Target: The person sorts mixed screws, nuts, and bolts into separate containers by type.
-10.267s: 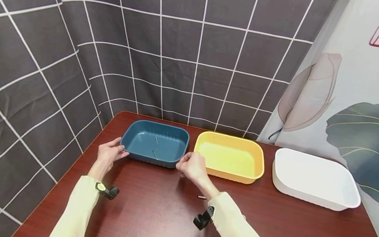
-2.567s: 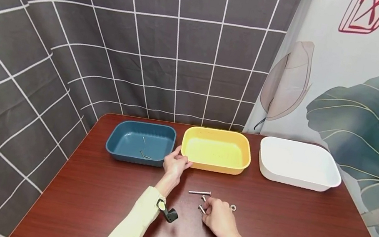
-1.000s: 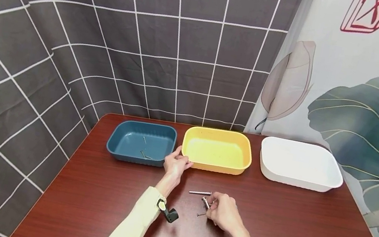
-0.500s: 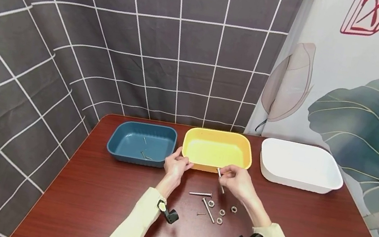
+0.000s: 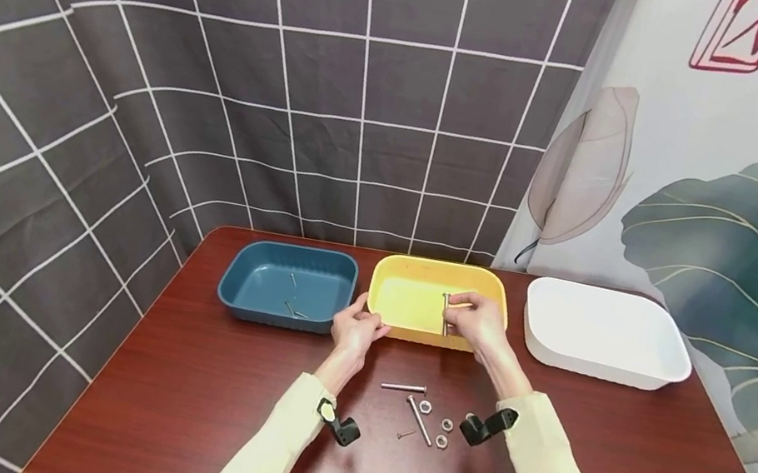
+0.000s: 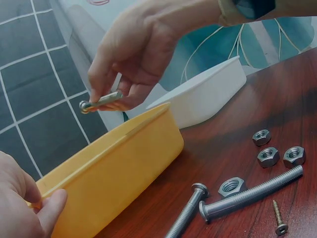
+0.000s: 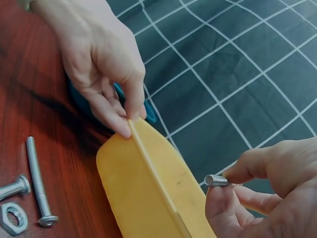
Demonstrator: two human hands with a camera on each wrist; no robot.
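One metal bolt (image 5: 445, 318) is up in the air, over the yellow tray (image 5: 405, 304), clear of its rim! The right hand (image 5: 480, 322) has it pinched between thumb and bent fingers, the bolt's head at the far end. Over at the tray's near-left corner, the left hand (image 5: 353, 329) grips the rim, thumb and fingers either side of the wall. Down on the worktop (image 5: 204, 409), in front of the tray, lie two loose bolts (image 6: 252, 195), four nuts (image 6: 294, 156) and a small screw (image 6: 278, 218). Just left of the yellow tray sits the blue tray (image 5: 272, 283), thin screws (image 5: 290, 307) on its floor; off to the right, the white tray (image 5: 599, 368). Behind everything, a dark grid-patterned curtain (image 5: 405, 89).
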